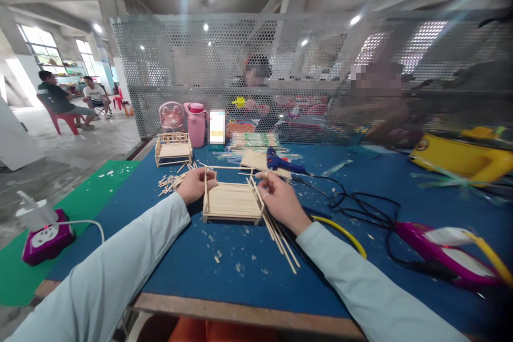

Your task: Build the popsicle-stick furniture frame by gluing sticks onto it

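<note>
A miniature bench [232, 200] made of thin wooden sticks stands on the blue tabletop in front of me, with a slatted seat, corner posts and a thin bar across the back. My left hand [196, 184] is closed on its left side, the fingertips around the post and arm. At the right side, my right hand [280, 200] is closed, thumb and fingers pinching near the top of the back right post; the exact contact is partly hidden. Loose long sticks [282, 240] lie under and beside my right hand. Short stick pieces [170, 184] are heaped by my left hand.
Behind are a finished-looking stick bench [174, 148], a pink bottle [195, 125], a blue glue gun [282, 163] on a wooden panel, and bundled sticks [254, 140]. Black cables and a purple power strip [449, 254] lie right. A perforated screen [160, 64] borders the table; people sit beyond.
</note>
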Available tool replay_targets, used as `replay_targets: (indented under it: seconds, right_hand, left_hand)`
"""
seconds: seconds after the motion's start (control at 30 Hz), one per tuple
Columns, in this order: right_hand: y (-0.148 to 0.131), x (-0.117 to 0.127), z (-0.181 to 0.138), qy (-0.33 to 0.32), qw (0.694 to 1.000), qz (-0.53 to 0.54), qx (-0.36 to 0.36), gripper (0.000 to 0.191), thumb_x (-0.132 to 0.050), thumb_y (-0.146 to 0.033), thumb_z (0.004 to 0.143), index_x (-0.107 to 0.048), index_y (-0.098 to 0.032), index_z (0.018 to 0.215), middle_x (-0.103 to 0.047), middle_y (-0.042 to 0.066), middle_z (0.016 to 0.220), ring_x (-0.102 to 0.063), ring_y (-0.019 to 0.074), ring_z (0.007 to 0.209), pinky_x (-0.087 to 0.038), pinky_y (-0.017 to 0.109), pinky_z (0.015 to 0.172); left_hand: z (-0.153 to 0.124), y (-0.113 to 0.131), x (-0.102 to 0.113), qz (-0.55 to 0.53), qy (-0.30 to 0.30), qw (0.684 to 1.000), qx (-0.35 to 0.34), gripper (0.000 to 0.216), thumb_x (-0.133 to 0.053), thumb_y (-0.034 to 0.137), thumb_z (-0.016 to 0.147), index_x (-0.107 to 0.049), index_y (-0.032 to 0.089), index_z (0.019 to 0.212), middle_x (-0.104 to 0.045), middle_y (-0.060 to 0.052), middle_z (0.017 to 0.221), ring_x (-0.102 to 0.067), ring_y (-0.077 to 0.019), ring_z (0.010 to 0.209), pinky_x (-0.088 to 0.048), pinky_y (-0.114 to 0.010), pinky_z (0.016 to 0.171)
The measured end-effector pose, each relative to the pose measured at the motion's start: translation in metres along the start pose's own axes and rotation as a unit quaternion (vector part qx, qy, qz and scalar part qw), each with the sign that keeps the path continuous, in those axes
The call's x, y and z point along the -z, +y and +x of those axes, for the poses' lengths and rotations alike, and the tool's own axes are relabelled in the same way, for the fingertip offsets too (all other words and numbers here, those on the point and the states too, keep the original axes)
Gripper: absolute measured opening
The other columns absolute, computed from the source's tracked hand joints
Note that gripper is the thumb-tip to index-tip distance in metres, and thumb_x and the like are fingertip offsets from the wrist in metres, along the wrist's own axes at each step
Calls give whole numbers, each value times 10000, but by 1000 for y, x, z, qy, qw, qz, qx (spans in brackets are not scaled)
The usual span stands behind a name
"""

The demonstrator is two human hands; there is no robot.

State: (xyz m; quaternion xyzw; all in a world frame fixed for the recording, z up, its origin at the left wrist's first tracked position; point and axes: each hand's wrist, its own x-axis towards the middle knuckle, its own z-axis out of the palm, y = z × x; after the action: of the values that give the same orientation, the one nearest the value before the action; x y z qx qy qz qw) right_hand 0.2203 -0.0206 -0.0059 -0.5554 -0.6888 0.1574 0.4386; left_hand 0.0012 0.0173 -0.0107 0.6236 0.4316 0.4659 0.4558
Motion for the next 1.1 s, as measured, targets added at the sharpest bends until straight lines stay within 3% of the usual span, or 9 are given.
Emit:
replay_targets:
  seconds: [0.4, 0.7, 0.87, 0.93, 1.0, 1.1]
  right_hand:
    - [-6, 3, -2, 7, 1000, -2, -5, 288, -462, -211, 696, -572, -162, 958, -546, -1, 676, -499, 122, 562, -422, 256, 578]
    - [-4, 2, -3, 30, 999, 2, 18, 248, -470, -223, 735, -589, -167, 946, -588, 17, 708, -518, 128, 577, -424, 259, 577]
    - [-19, 12, 8, 86, 989, -72, 101, 196, -490, -276, 780, -606, -163, 892, -586, 32, 732, -521, 145, 630, -429, 284, 639]
    - [-34, 15, 21, 59, 978, -116, 165, 169, -500, -267, 789, -621, -167, 850, -600, 48, 767, -539, 163, 694, -432, 303, 681]
    - [-48, 12, 38, -22, 967, -137, 212, 135, -543, -213, 756, -631, -177, 852, -631, 64, 862, -565, 187, 807, -433, 328, 753]
    - [-61, -4, 65, -169, 962, -100, 192, 351, -622, -122, 661, -604, -186, 1006, -652, 70, 968, -587, 196, 881, -443, 337, 794]
  left_hand:
    - [2, -5, -1, 8, -17, 1000, -4, 211, -714, 282, 537, -591, 131, 617, -553, 19, 565, -472, -98, 542, -368, -238, 564]
    - [-2, 4, 1, 12, -14, 1000, 2, 127, -699, 198, 562, -602, 124, 598, -543, 23, 555, -470, -93, 535, -375, -242, 586]
    - [-1, 2, 1, 3, -7, 1000, 5, 102, -696, 159, 579, -611, 119, 618, -569, 19, 579, -493, -91, 552, -396, -240, 611]
    - [1, -2, 1, -8, -4, 1000, 7, 130, -701, 153, 582, -609, 119, 666, -580, 18, 592, -508, -90, 552, -405, -235, 600]
    - [3, -7, 0, -20, 1, 1000, 10, 201, -707, 150, 585, -607, 120, 756, -597, 14, 617, -528, -91, 552, -415, -230, 579]
    - [6, -13, 0, -34, 4, 999, 8, 350, -734, 148, 568, -591, 119, 887, -624, 1, 661, -552, -95, 555, -425, -222, 557]
